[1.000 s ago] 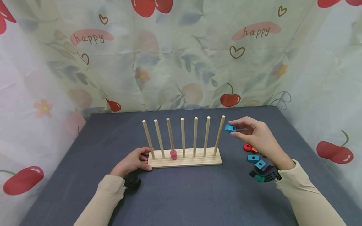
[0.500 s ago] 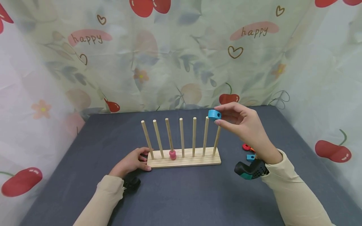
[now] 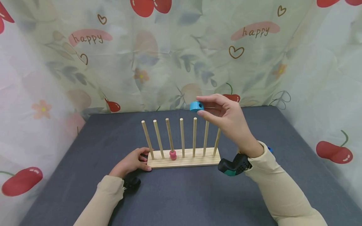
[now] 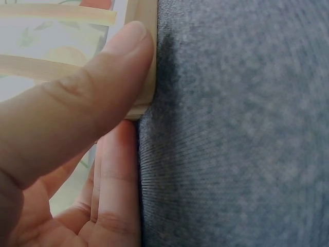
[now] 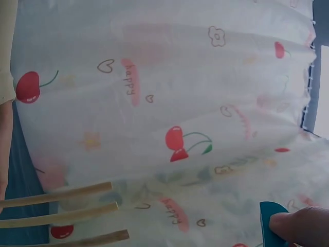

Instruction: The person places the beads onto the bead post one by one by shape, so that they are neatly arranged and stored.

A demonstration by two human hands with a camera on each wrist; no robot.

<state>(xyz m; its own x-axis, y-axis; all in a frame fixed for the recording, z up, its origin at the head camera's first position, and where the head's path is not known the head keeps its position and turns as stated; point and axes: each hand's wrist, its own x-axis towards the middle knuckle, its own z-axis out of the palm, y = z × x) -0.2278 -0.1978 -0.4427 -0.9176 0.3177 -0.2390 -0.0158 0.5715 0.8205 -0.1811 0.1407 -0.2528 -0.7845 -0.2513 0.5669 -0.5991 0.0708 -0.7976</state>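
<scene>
A wooden peg board (image 3: 183, 162) with several upright pegs stands on the dark table. Two pink beads (image 3: 172, 155), one above the other, sit low on its third peg from the left. My left hand (image 3: 131, 162) holds the board's left end, the thumb (image 4: 121, 62) lying along the front edge. Above the right-hand pegs, my right hand (image 3: 226, 114) pinches a blue block (image 3: 195, 107) with a hole through it between thumb and fingers. In the right wrist view the thumb presses on the block (image 5: 269, 218); most of that hand is out of frame.
A small blue piece (image 3: 270, 150) peeks out behind the right sleeve (image 3: 271, 179), which hides that side of the table. The dark tabletop (image 3: 181, 194) ends at a patterned curtain (image 3: 169, 62) behind and on both sides.
My right hand has carried the blue block left and up, from beside the rightmost peg to above the pegs. Its arm now covers the loose pieces at right. The left hand stays put.
</scene>
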